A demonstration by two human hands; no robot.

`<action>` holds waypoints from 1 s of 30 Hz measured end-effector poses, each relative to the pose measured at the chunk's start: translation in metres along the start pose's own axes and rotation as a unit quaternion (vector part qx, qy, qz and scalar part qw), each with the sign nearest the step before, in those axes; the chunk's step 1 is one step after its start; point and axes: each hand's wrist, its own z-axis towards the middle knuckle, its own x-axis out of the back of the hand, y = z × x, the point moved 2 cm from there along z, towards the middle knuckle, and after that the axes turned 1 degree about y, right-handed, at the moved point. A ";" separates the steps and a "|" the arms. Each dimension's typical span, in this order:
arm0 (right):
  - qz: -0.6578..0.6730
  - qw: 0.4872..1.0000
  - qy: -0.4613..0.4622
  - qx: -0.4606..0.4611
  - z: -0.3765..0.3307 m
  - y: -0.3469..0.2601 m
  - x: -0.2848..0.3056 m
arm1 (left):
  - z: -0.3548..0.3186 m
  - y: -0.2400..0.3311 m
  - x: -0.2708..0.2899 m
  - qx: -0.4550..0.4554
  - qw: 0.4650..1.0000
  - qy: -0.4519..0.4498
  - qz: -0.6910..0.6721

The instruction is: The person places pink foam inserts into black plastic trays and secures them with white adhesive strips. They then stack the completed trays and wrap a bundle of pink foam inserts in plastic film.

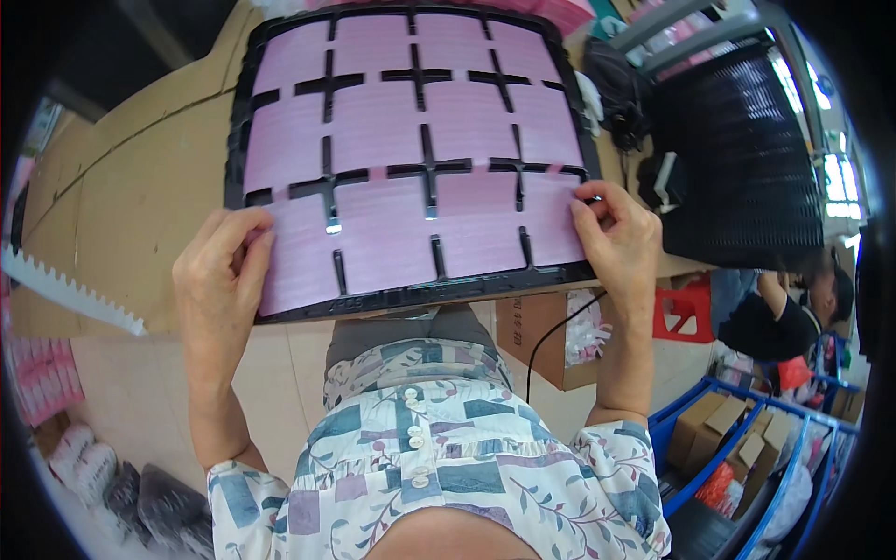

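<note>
A pink foam sheet (373, 210) with cross-shaped and straight cut-outs lies over a black plastic tray (401, 298), whose dark ribs and rim show through the gaps. At the sheet's near left edge, my left hand (217, 280) is closed, thumb and fingers pinching the foam. My right hand (623, 245) pinches the opposite edge near the tray's right rim, a little farther from me. The sheet looks mostly flat, with slight waves in its strips.
Brown cardboard (140, 215) covers the tabletop; a white toothed strip (75, 291) lies at its left. To the right stand a black ribbed panel (737, 159) and a red stool (681, 315). Below are an open carton (532, 341) and blue racking (686, 411). Another person (770, 322) is at far right.
</note>
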 end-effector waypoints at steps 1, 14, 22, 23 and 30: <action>0.005 1.000 -0.003 0.009 0.000 -0.001 -0.001 | 0.001 -0.001 0.002 -0.004 1.000 0.003 0.001; 0.015 0.999 0.000 -0.029 -0.002 0.002 -0.004 | 0.003 -0.008 -0.001 0.010 1.000 -0.011 0.023; 0.008 1.000 0.015 -0.005 -0.006 0.004 -0.004 | 0.006 -0.011 -0.008 -0.007 1.000 0.010 -0.001; 0.011 1.000 0.019 0.002 -0.005 0.004 -0.005 | 0.007 -0.013 -0.006 -0.006 1.000 0.011 0.001; 0.018 1.000 0.009 0.001 -0.004 0.002 -0.004 | 0.004 -0.010 -0.008 0.011 1.000 -0.011 0.010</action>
